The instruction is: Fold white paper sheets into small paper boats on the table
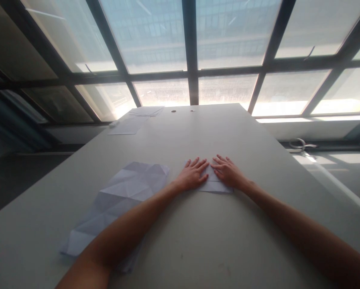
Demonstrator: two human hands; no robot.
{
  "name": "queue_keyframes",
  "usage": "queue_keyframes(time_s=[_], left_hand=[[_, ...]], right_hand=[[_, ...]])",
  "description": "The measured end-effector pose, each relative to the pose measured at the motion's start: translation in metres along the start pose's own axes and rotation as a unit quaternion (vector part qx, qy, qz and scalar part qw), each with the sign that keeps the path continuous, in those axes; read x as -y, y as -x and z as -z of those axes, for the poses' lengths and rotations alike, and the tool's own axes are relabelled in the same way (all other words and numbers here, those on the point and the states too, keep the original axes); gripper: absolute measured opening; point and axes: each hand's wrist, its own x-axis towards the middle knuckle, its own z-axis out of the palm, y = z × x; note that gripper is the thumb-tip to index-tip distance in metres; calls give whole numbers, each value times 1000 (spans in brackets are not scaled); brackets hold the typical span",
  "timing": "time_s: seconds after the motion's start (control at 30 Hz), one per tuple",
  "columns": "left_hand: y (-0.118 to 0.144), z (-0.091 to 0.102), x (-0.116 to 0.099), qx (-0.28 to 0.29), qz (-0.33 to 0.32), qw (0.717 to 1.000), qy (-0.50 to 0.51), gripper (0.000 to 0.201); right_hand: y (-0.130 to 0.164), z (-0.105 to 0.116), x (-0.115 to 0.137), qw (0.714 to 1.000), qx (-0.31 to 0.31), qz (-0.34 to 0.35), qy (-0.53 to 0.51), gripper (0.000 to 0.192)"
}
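Nearest the person, a large creased sheet of white paper point(119, 204) lies flat on the grey surface point(198, 241), partly under the left forearm, its fold lines forming a pattern of triangles. Beyond it, both hands rest palm-down on a small folded piece of white paper point(212, 182) at the middle of the surface. The left hand point(192, 174) covers the paper's left part, its fingers point(198, 164) straight, slightly spread and flat against the sheet. The right hand point(228, 171) covers the right part, its fingers point(220, 162) likewise extended and pressed flat, gripping nothing. The fingertips of the two hands nearly meet over the paper. To the right, on a neighbouring table, lies a pair of scissors point(300, 144). At the far edge of the surface, to the left, lie several loose white sheets point(128, 127). Behind stands a wall of large windows point(234, 36) with dark frames.
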Motion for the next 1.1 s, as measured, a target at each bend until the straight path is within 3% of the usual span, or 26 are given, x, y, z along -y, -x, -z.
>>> queue_keyframes(time_s=[0.33,0.53,0.77,1.1], left_hand=[[-1,3,-1,-10,10,1000,-4,60],[-2,-3,0,-19,51,998,-17,64],[-2,-5,1,-23,59,998,-23,63],[-2,-1,4,10,19,1000,-8,59]], right_hand=[[2,-5,-5,1000,9,-17,-24,47],[2,-4,-6,1000,18,-15,-16,44],[4,-3,-5,999,26,13,-18,43],[6,1,-1,995,43,81,-27,43]])
